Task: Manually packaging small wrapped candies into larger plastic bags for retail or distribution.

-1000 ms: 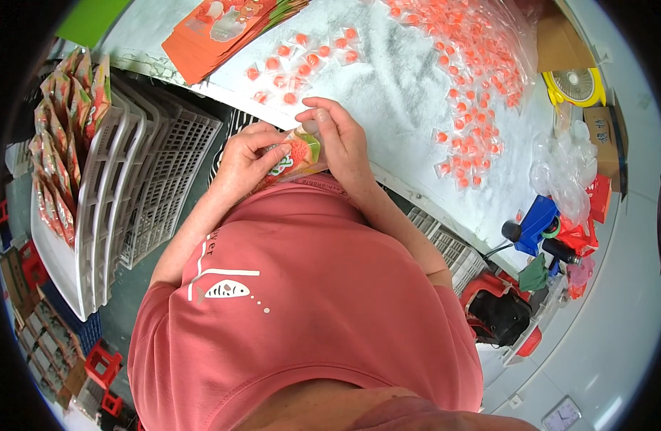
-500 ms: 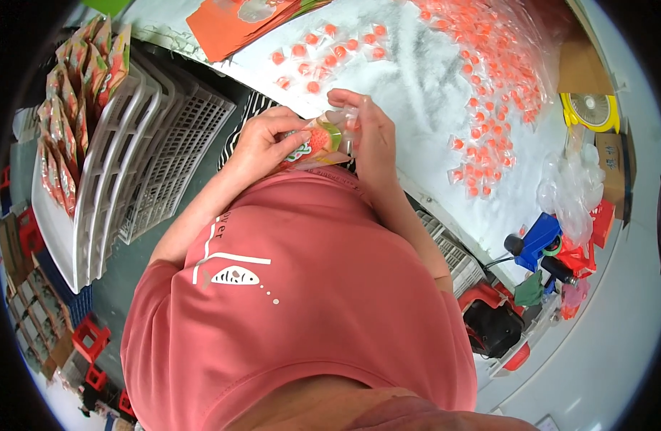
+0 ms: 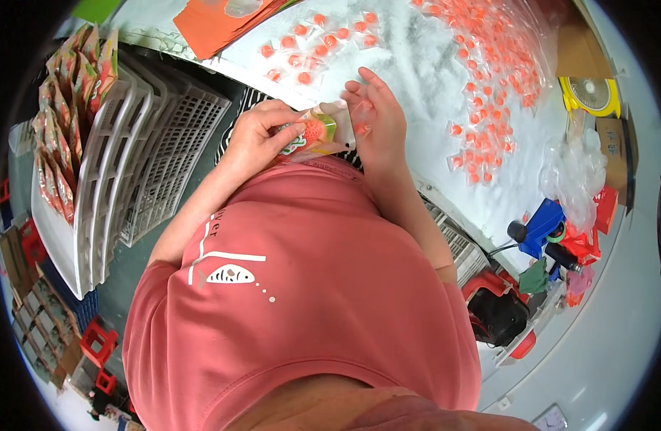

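My left hand (image 3: 257,138) is closed on a printed plastic pouch (image 3: 317,131), red and green with a clear border, pinched between thumb and fingers in front of my waist. The pouch mouth points toward my right hand (image 3: 377,118). That hand is cupped, its upper fingers stretched out, and small clear-wrapped orange-red candies (image 3: 362,129) lie against its palm and fingers. How many it holds I cannot tell. Just beyond the hands, a loose group of wrapped candies (image 3: 320,51) lies on the white table (image 3: 409,93).
A large heap of wrapped candies (image 3: 492,108) spreads over the table's right side. Orange-red printed sheets (image 3: 208,32) lie at the far left. White crates (image 3: 100,187) stand at my left with several filled pouches (image 3: 68,122). A yellow fan (image 3: 589,95) and blue tape dispenser (image 3: 542,224) are at right.
My right hand has drawn a little away from the pouch, to the right, and its fingers are more spread. My left hand still grips the pouch. The view has shifted slightly.
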`<state>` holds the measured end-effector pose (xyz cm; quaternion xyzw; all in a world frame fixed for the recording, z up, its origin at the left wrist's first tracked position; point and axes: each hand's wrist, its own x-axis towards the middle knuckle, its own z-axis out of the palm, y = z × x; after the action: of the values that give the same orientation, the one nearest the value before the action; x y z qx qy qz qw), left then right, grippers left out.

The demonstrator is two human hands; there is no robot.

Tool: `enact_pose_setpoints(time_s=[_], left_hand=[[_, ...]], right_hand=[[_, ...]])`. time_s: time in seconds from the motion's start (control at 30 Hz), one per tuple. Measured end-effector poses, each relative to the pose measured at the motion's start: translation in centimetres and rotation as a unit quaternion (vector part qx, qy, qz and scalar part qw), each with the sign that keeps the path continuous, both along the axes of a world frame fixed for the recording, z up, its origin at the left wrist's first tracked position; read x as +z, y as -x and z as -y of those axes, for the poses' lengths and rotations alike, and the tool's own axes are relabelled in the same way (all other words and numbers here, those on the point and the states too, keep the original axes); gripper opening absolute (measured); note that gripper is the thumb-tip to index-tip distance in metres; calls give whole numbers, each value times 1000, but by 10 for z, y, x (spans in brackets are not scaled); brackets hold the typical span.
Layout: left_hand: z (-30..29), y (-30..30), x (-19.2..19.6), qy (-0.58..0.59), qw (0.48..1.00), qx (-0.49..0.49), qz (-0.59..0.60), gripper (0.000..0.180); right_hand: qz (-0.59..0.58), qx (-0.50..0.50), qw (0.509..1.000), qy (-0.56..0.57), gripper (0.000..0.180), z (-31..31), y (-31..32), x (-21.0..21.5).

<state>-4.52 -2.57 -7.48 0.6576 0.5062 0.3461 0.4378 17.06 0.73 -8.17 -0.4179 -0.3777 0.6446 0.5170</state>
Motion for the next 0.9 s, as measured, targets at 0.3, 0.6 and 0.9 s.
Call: enact_pose_setpoints(time_s=[0.3,0.6,0.9], left_hand=[[2,2,8,-35,999,-15,-23,13],[1,4,12,-33,998,59,-10,13],[0,11,8,-66,995,78,-5,15]], right_hand=[[-139,-105,979,110,29,-25,-1,19],[9,-33,999,-41,29,-23,32,37],[122,61,985,-106,33,-12,36,32]])
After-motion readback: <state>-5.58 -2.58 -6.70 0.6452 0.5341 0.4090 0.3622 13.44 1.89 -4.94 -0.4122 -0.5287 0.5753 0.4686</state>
